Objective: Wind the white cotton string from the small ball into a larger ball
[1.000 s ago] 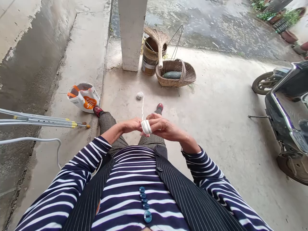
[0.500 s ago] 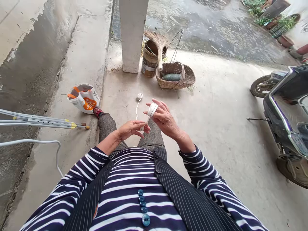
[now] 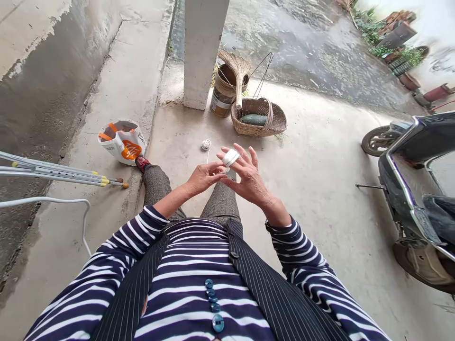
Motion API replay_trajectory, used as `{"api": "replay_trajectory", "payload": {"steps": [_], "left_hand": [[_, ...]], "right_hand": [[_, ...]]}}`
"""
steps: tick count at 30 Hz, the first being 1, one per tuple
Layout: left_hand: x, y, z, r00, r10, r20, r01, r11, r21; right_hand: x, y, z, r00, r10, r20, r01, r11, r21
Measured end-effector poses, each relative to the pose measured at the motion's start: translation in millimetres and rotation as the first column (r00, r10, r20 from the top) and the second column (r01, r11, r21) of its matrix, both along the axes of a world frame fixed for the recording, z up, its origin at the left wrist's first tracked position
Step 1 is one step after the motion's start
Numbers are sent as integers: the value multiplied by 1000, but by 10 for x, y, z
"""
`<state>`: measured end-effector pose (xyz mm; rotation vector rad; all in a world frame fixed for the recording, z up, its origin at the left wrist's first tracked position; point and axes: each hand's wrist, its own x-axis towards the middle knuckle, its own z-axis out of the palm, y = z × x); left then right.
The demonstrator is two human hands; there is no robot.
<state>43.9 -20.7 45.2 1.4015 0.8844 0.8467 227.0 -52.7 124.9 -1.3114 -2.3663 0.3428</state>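
Note:
A flat white band with a thin dark line (image 3: 231,157) is wound around the middle fingers of my right hand (image 3: 247,176), whose thumb and other fingers are spread. My left hand (image 3: 204,179) pinches at the band's lower end, its fingertips close against my right fingers; the exact grip is partly hidden. Beyond my hands, a small ball of whitish yarn (image 3: 205,145) lies on the concrete floor, and a strand runs from it toward my left fingers.
A wicker basket (image 3: 258,129) holding a dark green gourd stands ahead, beside a bucket (image 3: 221,102), a straw broom (image 3: 239,71) and a pillar (image 3: 202,52). A white-and-orange bag (image 3: 122,144) and crutches (image 3: 71,173) are at left. A scooter (image 3: 408,184) stands at right.
My left hand has moved up and right, closer to my right fingers. The hanging length of band between them has shortened, and my right thumb and fingers have spread.

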Motion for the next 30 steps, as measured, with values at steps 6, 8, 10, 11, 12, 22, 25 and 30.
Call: {"api": "replay_trajectory", "payload": {"steps": [6, 8, 10, 11, 12, 22, 25, 30], "left_hand": [[22, 18, 68, 997, 76, -22, -74, 994, 78], [-25, 36, 45, 997, 74, -18, -73, 996, 44], [-88, 60, 17, 994, 99, -55, -98, 995, 23], [-120, 74, 5, 989, 121, -85, -120, 992, 28], [-152, 90, -4, 983, 143, -116, -139, 989, 40], [-275, 283, -198, 934, 207, -289, -201, 978, 53], [-284, 357, -310, 920, 264, -289, -264, 964, 40], [-369, 520, -301, 883, 354, -307, -337, 935, 109]], "right_hand": [[65, 118, 106, 997, 66, -45, -66, 998, 16], [94, 152, 151, 993, 84, -80, -81, 996, 38], [111, 170, 194, 992, 93, -87, -89, 995, 54], [113, 176, 212, 992, 99, -78, -94, 994, 57], [111, 180, 225, 992, 105, -65, -101, 993, 60], [15, 202, 379, 995, 67, 76, -80, 978, 193], [-1, 169, 537, 992, 47, 115, -74, 967, 246], [-39, 58, 789, 993, 21, 114, -61, 931, 361]]}}
